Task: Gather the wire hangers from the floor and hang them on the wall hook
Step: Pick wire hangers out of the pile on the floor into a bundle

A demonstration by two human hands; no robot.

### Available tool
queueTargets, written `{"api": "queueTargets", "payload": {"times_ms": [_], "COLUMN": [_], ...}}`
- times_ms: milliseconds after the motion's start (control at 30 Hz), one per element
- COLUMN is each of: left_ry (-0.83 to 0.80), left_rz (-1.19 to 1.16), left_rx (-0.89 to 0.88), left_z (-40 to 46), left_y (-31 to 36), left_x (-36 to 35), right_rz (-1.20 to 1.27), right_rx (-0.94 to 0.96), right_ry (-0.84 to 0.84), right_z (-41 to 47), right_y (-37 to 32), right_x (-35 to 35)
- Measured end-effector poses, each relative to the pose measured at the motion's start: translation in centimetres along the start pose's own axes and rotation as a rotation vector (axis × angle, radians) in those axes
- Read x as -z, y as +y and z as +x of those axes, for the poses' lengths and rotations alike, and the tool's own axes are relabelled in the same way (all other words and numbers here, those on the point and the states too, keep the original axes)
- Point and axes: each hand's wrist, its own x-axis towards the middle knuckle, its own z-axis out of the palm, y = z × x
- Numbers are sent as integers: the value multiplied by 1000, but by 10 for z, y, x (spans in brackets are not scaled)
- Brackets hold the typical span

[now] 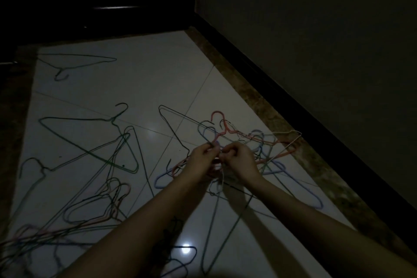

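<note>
Item: bundle of wire hangers (246, 142), mixed colours, red one uppermost, its hook pointing away from the person toward the dark wall (316, 29). The bundle is lying and partly lifting just beyond both hands, at the right side of the tiled floor (140, 88), near the skirting.

Left hand (200, 160): fingers are curling round the hanger necks where they are crossing, gripping them.
Right hand (240, 160): fingers are likewise pinching the same knot of necks; the two hands are nearly touching, equally near the bundle.

Long axis of the bundle is running left to right across the person's front, shoulders trailing toward the right and down under the right forearm.

Loose stock: a green hanger (90, 142) and a far hanger (76, 63) are lying well apart to the left; a further tangle (94, 210) is lying nearer the left arm, which is probably the handier arm for it.

Wall hook: not showing in this dim view.
</note>
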Motion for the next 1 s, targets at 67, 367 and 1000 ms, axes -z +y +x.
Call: {"api": "queueTargets", "payload": {"times_ms": [67,367,1000], "left_ry": [21,190,375], "left_rz": [-55,-316,-281], "left_rx": [49,14,-244], "left_z": [-3,-7,11], "left_y": [5,33,21], "left_x": [-1,29,48], "right_rz": [5,72,-257], "right_rx": [73,236,-14], "right_ry": [11,-65,-224], "right_z": [-4,-8,27], "right_y": [-5,-22,59], "right_x": [-5,0,5]}}
